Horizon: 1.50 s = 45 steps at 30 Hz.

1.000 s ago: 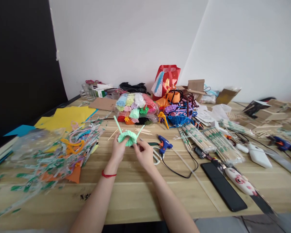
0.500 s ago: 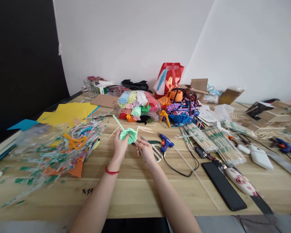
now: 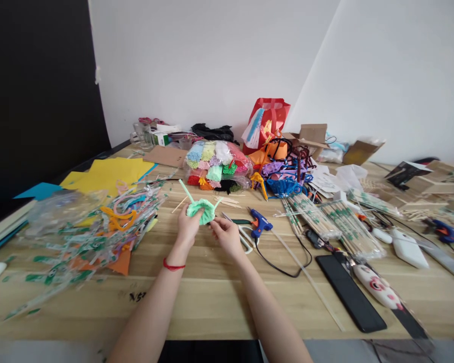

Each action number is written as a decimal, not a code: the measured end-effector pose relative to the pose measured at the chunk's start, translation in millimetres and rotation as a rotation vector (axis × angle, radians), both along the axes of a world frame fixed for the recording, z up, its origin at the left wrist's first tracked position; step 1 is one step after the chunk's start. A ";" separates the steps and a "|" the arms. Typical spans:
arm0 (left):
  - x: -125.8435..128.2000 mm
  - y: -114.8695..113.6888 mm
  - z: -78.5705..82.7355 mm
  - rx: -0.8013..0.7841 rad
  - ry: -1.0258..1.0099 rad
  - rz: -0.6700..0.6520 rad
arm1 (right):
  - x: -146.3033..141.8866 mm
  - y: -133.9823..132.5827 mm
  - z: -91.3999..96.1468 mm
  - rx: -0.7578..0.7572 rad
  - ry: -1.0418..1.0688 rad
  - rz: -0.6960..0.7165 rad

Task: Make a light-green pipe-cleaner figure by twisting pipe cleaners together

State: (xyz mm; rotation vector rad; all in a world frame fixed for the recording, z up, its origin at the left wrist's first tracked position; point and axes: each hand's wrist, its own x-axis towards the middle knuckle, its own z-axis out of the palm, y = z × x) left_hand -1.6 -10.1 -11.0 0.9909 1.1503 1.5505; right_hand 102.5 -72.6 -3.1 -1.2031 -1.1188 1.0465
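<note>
A mint-green, cup-shaped piece of fuzzy pipe cleaner (image 3: 201, 214) is in front of me, above the table. Two straight green ends stick up from it, one at the left and a shorter one at the right. My left hand (image 3: 188, 226) grips its left side, thumb over the rim. At the lower right edge, the fingers of my right hand (image 3: 225, 234) are pinched together, touching the piece or a strand of it; the fingertips partly hide what is there. Just right of that hand lie scissors (image 3: 245, 241) and a blue glue gun (image 3: 260, 223).
Behind my hands sits a clear bag of coloured pipe cleaners (image 3: 217, 166). Plastic wrappers (image 3: 94, 247) and yellow sheets (image 3: 106, 176) cover the left. Packs of wooden sticks (image 3: 348, 227), a phone (image 3: 350, 292), a glue stick (image 3: 306, 277) and the glue gun's cord (image 3: 283, 272) lie right.
My right hand has shifted its grip up to the lower right edge of the green piece; a strand seen hanging below that hand is out of sight. The left hand keeps its hold.
</note>
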 end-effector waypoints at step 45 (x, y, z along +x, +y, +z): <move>2.8 -7.9 9.7 0.132 0.236 0.034 | 2.5 0.1 -2.1 0.179 -0.262 -0.137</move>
